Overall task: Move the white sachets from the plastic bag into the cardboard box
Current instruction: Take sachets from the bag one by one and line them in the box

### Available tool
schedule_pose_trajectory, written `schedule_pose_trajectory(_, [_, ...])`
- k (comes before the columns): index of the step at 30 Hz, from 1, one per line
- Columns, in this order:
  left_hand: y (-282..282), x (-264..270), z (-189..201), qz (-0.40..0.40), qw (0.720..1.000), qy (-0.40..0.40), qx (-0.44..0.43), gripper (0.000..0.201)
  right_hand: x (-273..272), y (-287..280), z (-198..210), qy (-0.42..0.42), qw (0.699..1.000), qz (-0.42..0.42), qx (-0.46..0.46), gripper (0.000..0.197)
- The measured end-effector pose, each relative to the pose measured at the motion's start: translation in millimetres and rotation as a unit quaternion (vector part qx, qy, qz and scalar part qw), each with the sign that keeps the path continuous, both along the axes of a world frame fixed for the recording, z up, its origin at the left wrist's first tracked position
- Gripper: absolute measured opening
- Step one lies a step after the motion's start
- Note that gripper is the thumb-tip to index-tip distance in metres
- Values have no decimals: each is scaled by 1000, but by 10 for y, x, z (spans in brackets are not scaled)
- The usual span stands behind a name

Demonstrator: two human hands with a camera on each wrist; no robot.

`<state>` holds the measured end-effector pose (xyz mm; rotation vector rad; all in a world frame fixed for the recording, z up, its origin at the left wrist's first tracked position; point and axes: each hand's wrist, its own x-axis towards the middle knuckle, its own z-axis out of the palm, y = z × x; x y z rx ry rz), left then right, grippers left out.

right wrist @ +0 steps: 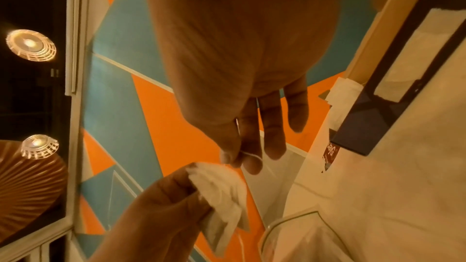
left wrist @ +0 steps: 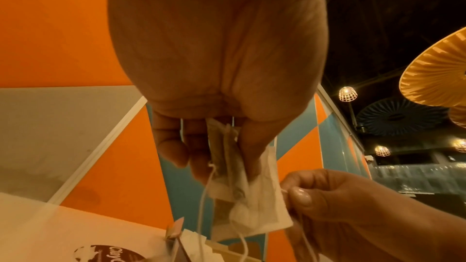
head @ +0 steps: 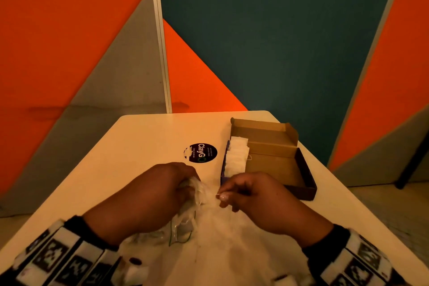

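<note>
While the bag (head: 183, 230) lay crumpled at the table's (head: 144, 137) near edge, the left hand (head: 148, 195) gripped a bunch of sachets (left wrist: 242, 192) just above it, fingers curled round them. Beside it the right hand (head: 260, 195) pinched one sachet's string (right wrist: 248, 154) between thumb and forefinger. Toward the far right corner stood the open box (head: 271, 158), a row of sachets (head: 236, 155) along its left wall. Judging by the tangle, a hard pull could drag several loose or tear the string away.
</note>
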<state>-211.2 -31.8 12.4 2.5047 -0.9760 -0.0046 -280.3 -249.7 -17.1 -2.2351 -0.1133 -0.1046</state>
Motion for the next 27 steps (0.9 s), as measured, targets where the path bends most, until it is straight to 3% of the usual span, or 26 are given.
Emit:
schedule_pose_trajectory(3, [125, 54, -19, -12, 994, 78, -69, 18, -51, -97, 28, 2, 999, -17, 31, 11])
schedule_pose_trajectory(5, [158, 19, -46, -20, 973, 169, -155, 15, -73, -105, 47, -6, 998, -29, 47, 11])
schedule_pose_trajectory(10, [52, -153, -202, -12, 885, 324, -335, 16, -103, 28, 70, -2, 994, -27, 105, 11])
schedule_pose_trajectory(19, [-99, -260, -386, -51, 729, 458, -506, 48, -135, 175, -10, 64, 995, -25, 67, 17])
schedule_pose_trajectory(23, [-131, -271, -386, -40, 745, 430, -508, 28, -155, 162, -11, 10, 996, -58, 63, 18])
schedule_pose_trajectory(25, [-139, -270, -391, -31, 758, 412, -505, 25, -185, 143, 8, -56, 985, -87, 137, 24])
schedule_pose_trajectory(27, [-143, -272, -386, -23, 761, 400, -510, 22, -248, 143, 50, -96, 966, -61, 233, 25])
